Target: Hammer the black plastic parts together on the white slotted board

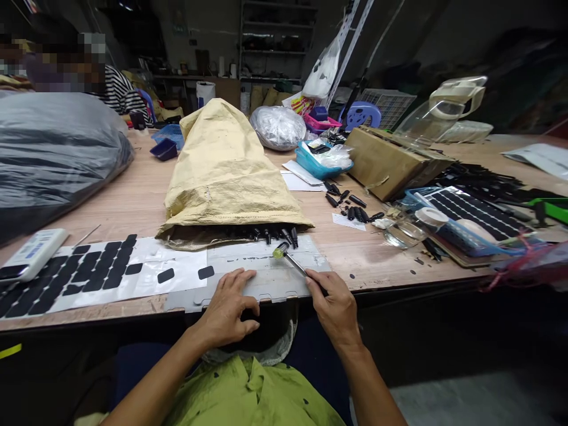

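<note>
My right hand (333,305) is closed round the dark handle of a small hammer (293,260) with a metal shaft and a yellow-green head. The head lies just over a grey board (261,278) at the table's front edge. My left hand (231,307) rests at the board's near edge with its fingers apart, nothing visible in it. Beyond the board, a tan woven sack (231,171) lies with its mouth towards me, and several black plugs (290,235) stick out of it. Left of the board, a white sheet (148,284) carries rows of black rounded stickers (118,263).
Below the table edge, an open bag (277,349) sits at my lap. A white device (33,254) and a large grey plastic bag (57,160) lie left. Right are loose black parts (355,207), a cardboard box (386,163) and a blue tray (470,231). Another person's striped sleeve (122,92) shows far left.
</note>
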